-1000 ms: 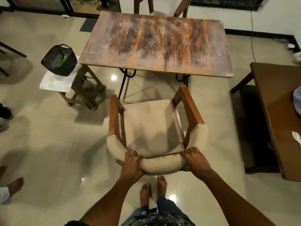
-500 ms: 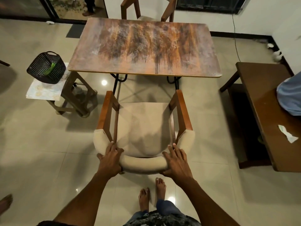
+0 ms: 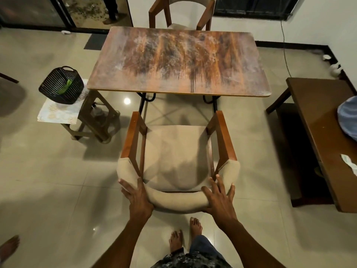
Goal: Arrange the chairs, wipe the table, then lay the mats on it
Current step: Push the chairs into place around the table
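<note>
Both hands on the padded backrest of the near chair (image 3: 174,151). Left hand (image 3: 137,196) lies flat at the left corner, fingers (image 3: 127,187) straight, gripping nothing. Right hand (image 3: 219,198) flat at the right corner, fingers (image 3: 220,181) spread and straight. Chair stands on the floor facing the counter (image 3: 179,60), front near its edge, not under it. Second chair (image 3: 180,12) at the far side. Black basket (image 3: 61,85) on a stool (image 3: 58,111) left of the counter. Dark bench (image 3: 324,132) at right.
</note>
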Motion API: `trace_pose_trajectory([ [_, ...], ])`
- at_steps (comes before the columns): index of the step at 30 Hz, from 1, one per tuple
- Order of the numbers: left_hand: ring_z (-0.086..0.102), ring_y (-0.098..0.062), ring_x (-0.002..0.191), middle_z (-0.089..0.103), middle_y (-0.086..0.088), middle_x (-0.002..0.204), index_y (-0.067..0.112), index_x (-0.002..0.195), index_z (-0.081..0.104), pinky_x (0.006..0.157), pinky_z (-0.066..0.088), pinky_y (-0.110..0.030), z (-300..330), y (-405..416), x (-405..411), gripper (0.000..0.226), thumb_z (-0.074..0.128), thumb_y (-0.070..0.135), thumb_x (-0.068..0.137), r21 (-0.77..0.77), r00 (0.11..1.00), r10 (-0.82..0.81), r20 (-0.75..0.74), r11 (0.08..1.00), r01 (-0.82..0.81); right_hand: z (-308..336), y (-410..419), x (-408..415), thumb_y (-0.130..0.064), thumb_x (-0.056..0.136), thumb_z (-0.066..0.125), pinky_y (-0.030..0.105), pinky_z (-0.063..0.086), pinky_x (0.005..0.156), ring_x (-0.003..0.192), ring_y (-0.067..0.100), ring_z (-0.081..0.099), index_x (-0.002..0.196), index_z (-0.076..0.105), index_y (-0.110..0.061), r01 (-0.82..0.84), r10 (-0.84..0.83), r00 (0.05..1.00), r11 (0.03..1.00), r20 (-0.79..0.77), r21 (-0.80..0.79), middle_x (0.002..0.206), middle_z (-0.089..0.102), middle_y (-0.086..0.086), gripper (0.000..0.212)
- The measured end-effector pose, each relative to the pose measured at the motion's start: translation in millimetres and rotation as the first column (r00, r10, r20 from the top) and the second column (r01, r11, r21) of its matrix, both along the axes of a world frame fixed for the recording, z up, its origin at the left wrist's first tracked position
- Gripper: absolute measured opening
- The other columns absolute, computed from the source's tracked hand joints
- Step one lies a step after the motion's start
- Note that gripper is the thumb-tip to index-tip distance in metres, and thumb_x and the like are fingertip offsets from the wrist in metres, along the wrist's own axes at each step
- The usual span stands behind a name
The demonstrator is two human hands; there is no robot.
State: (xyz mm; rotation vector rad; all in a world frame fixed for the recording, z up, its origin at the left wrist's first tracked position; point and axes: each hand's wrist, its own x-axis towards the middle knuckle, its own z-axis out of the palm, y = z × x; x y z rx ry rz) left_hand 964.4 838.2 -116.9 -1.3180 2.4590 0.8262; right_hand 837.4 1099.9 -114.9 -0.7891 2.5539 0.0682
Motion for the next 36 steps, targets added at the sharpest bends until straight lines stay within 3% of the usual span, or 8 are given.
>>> trace_pose_trajectory([
  [6,-0.015,-0.051,0.160,-0.037,-0.021,0.166,0.024,0.165,0.013,0.122,0.033,-0.067,14.1,-40.5,-41.8,0.121,0.092,0.005,0.075,0.035,0.998,-0.053,0.036,0.998,0.052,10.2,-36.1,-31.6,-0.057,0.090,0.075,0.076,-0.012,0.119,0.165,0.038,-0.005,0.154,0.044,-0.035,-0.002,0.002,1.000,0.998,-0.010,-0.060,0.175,0.020,0.012,0.075],
  [12,-0.012,-0.055,0.159,-0.041,-0.020,0.165,0.029,0.160,0.023,0.119,0.038,-0.069,7.4,-66.0,-75.3,0.109,0.089,0.001,0.078,0.004,0.996,-0.068,0.061,0.998,0.068,11.0,-61.3,-64.4,-0.054,0.093,0.073,0.079,-0.007,0.119,0.164,0.040,-0.009,0.157,0.038,-0.033,-0.002,0.002,1.000,0.999,0.000,-0.045,0.175,0.018,0.012,0.076],
  [18,-0.002,-0.055,0.159,-0.039,-0.013,0.166,0.037,0.156,0.015,0.115,0.042,-0.070,-2.1,-82.9,-96.6,0.115,0.093,0.006,0.076,-0.025,0.998,-0.048,0.032,0.998,0.049,5.7,-77.1,-87.2,-0.050,0.094,0.074,0.081,-0.007,0.118,0.163,0.043,-0.008,0.156,0.039,-0.034,-0.011,0.011,1.000,0.999,-0.007,-0.030,0.174,0.019,0.014,0.073],
  [23,-0.011,-0.053,0.159,-0.039,-0.018,0.166,0.028,0.158,0.024,0.119,0.037,-0.070,0.8,-91.0,-112.6,0.103,0.087,0.001,0.081,-0.021,0.998,-0.053,0.031,0.998,0.053,-7.8,-85.2,-106.3,-0.054,0.090,0.077,0.084,-0.007,0.115,0.163,0.044,-0.006,0.152,0.041,-0.036,-0.006,0.006,1.000,1.000,0.008,-0.009,0.171,0.024,0.016,0.074],
  [29,-0.010,-0.053,0.159,-0.039,-0.017,0.165,0.028,0.158,0.022,0.118,0.040,-0.069,-0.2,-100.7,-127.2,0.108,0.090,0.004,0.079,-0.020,0.997,-0.053,0.052,0.998,0.054,-9.6,-94.8,-119.9,-0.050,0.092,0.078,0.084,-0.008,0.115,0.162,0.045,-0.006,0.155,0.039,-0.034,0.006,-0.006,1.000,1.000,0.017,0.005,0.170,0.026,0.016,0.076],
  [31,-0.008,-0.055,0.159,-0.036,-0.022,0.166,0.024,0.160,0.023,0.122,0.036,-0.067,-1.8,-103.3,-128.2,0.106,0.089,0.003,0.080,-0.032,0.996,-0.055,0.065,0.998,0.057,-12.7,-95.6,-121.1,-0.044,0.089,0.082,0.083,-0.015,0.112,0.162,0.045,-0.006,0.156,0.036,-0.035,0.003,-0.004,1.000,1.000,0.025,0.023,0.170,0.025,0.016,0.081],
  [34,-0.005,-0.054,0.159,-0.040,-0.018,0.164,0.030,0.157,0.017,0.121,0.038,-0.066,-2.7,-103.1,-128.8,0.106,0.088,0.006,0.082,-0.025,0.996,-0.061,0.061,0.998,0.063,-18.9,-95.3,-122.5,-0.034,0.077,0.093,0.074,-0.039,0.093,0.161,0.046,-0.005,0.155,0.035,-0.036,-0.025,0.023,0.999,0.997,0.034,0.079,0.169,0.025,0.015,0.097],
  [36,-0.003,-0.054,0.159,-0.041,-0.015,0.164,0.034,0.151,0.009,0.119,0.040,-0.067,-2.1,-102.8,-129.3,0.104,0.086,0.008,0.086,-0.014,0.997,-0.022,0.071,1.000,0.023,-21.0,-95.5,-127.0,-0.037,0.074,0.096,0.072,-0.042,0.088,0.161,0.047,-0.003,0.153,0.037,-0.037,-0.060,0.057,0.998,0.993,0.028,0.103,0.168,0.026,0.016,0.099],
])
